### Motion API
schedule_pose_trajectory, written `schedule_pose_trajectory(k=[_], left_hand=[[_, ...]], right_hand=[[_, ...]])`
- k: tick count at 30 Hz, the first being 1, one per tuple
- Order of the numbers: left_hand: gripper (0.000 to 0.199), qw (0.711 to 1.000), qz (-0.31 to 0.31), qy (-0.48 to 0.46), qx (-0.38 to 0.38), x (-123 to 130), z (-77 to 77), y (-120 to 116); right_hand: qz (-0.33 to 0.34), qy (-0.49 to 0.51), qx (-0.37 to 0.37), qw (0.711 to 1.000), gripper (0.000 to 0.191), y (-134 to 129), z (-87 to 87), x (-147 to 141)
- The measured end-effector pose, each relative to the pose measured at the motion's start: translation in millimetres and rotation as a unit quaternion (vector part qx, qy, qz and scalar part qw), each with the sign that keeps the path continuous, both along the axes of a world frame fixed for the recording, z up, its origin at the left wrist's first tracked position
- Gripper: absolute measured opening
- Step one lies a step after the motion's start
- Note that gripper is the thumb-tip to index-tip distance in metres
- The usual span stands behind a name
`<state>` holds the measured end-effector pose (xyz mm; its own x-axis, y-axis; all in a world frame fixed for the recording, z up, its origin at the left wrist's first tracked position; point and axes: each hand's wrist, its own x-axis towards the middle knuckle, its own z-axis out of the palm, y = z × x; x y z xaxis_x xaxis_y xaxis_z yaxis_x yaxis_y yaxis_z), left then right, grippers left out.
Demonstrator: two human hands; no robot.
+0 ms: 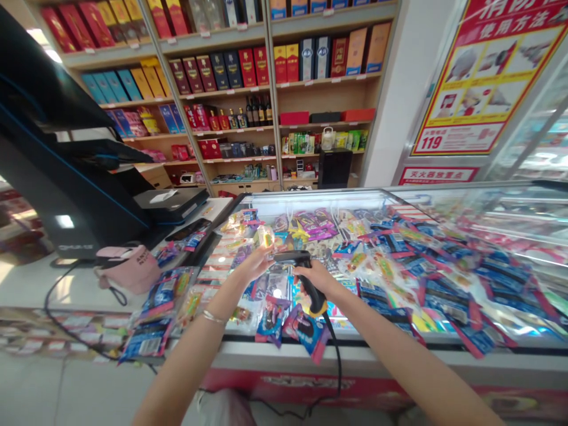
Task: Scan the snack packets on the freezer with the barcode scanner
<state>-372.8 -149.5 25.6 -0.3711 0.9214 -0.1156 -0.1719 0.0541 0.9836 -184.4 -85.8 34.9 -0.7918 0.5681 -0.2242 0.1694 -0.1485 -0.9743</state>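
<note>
My right hand (316, 277) is wrapped round the grip of a black barcode scanner (314, 299), whose cord hangs down over the counter's front. The scanner's head points left, close to my left hand (257, 264), which is closed on a small clear candy packet (266, 238) with something yellowish inside. Below my hands, purple and blue candy packets (270, 319) lie on the glass-topped counter. Many blue and pink packets (448, 299) are spread over the glass to the right, with clear packets (385, 266) among them.
A black checkout terminal (80, 195) and a pink pouch (128, 269) stand on the left counter. More packets (151, 319) hang over its front edge near a black cable. Shelves of boxed goods (226, 71) line the back wall, and a red and yellow poster (483, 77) is at right.
</note>
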Motion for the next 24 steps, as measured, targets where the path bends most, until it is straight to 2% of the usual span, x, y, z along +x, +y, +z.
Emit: schedule_pose_trajectory(k=[8, 14, 20, 24], left_hand=[[0.038, 0.998, -0.021, 0.038, -0.034, 1.3, 0.3, -0.8], [0.033, 0.998, -0.034, -0.045, -0.004, -3.3, -6.5, 1.7], [0.026, 0.998, -0.015, -0.059, -0.021, -1.1, -2.5, 0.1], [0.036, 0.997, -0.025, -0.071, -0.012, -1.3, -1.0, -1.3]], right_hand=[[-0.004, -0.011, -0.007, 1.0, 0.012, -4.6, 1.9, 2.4], [0.0, -0.01, 0.006, 1.0, 0.011, -4.1, 1.5, 3.0], [-0.001, -0.017, 0.011, 1.0, 0.012, -4.9, 3.1, 3.4], [-0.003, -0.016, 0.01, 1.0, 0.012, -5.2, 4.1, 3.0]])
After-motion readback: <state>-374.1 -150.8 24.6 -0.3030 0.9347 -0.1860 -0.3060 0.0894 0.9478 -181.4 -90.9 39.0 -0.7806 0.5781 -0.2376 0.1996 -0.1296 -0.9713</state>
